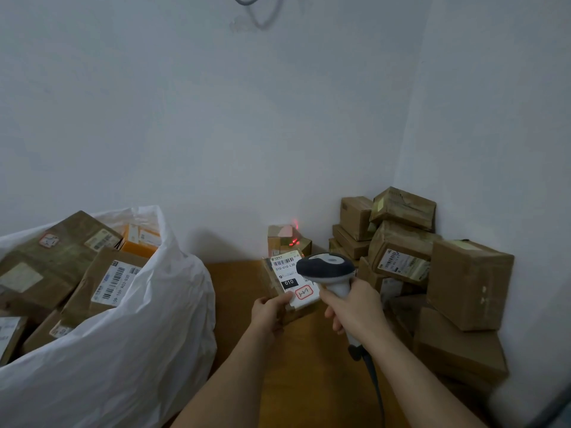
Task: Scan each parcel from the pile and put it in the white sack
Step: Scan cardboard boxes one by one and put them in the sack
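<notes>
Parcel [285,285] mid-scan, held up over the tabletop [238,282] by the left hand [269,313], thumb on the label edge, fingers [278,327] curled under the near corner. Right hand [352,307] wrapped tight round the grip of the scanner [327,268], head aimed forward over the label. Red scan light landing past it though, on the small box [289,239] against the wall, so probably no proper read on this one yet.

Progress-wise, looks well over halfway: white sack [148,319] on the left already stuffed with boxes near to the rim, pile [426,267] in the right corner still holding a fair stack, maybe a dozen or so, hard to count. Left to do: get the beam onto the barcode, drop this one in the sack, repeat for the rest.

Readable stuff on the held label: barcode up top, "010-010-L30" under it, white "010" on a black block, handwritten "3-2-7" in a red box. Sack box label shows something like "159-159-A03-030". Logos too small to make out
</notes>
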